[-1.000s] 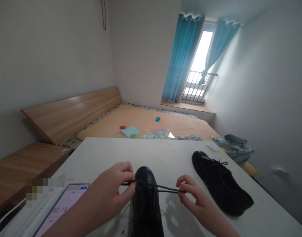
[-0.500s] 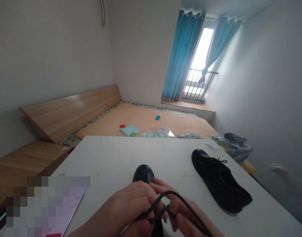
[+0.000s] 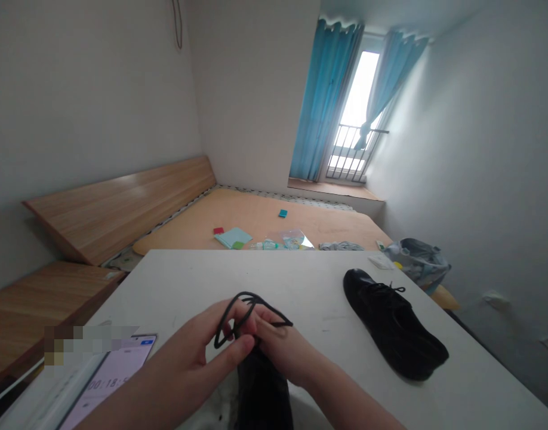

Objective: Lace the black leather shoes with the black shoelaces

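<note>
A black leather shoe (image 3: 261, 388) stands on the white table (image 3: 301, 280) right in front of me, its toe hidden behind my hands. My left hand (image 3: 197, 352) pinches a loop of its black shoelace (image 3: 238, 310), which arches up over my fingers. My right hand (image 3: 285, 352) meets the left over the shoe, fingers closed on the other part of the lace. The two hands touch at the fingertips. A second black shoe (image 3: 393, 322), laced and tied, lies to the right on the table.
A phone (image 3: 106, 382) showing a timer lies at the table's near left, beside a white cable. Beyond the table are a bare wooden bed frame (image 3: 256, 215) with small coloured items, a grey bag (image 3: 417, 260) at the right, and blue curtains at a window.
A second ago my hands held the lace stretched out sideways over the shoe. They have since come together and raised the lace into loops above the shoe.
</note>
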Motion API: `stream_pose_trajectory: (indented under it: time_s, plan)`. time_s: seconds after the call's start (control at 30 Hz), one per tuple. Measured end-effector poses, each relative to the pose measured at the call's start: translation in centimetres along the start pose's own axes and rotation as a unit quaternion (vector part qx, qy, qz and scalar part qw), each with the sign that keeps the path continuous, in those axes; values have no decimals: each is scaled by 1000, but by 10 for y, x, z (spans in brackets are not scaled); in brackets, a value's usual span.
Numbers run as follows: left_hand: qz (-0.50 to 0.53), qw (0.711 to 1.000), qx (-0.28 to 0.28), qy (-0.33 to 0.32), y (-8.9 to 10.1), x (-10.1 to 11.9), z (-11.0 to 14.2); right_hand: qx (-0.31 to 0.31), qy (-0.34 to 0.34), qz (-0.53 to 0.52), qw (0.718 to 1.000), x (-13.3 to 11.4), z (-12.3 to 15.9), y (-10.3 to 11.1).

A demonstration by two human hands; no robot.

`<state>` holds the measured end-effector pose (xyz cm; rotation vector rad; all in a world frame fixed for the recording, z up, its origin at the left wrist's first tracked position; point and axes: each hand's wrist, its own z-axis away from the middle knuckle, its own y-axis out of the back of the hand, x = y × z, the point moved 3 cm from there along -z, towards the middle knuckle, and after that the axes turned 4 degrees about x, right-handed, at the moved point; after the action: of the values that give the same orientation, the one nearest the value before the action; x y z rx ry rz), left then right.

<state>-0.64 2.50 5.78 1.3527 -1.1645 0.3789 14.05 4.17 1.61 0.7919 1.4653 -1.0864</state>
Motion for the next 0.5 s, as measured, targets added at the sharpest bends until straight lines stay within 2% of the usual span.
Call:
stream_pose_trajectory:
  time_s: [0.1,0.27,0.33,0.5]
  plan:
    - [-118,993,-12,7,4,-2,-5,13,-21,-69,997,9,-14,-10]
    - [-233,956,-168,65,1,-8,-1,41,-35,-131,990,21,-37,-9]
    - [-252,940,-210,89,-4,-9,3,41,-37,-134,989,23,-43,-8]
    - [-269,932,-219,105,-23,-7,2,21,-22,-92,995,28,-58,-9]
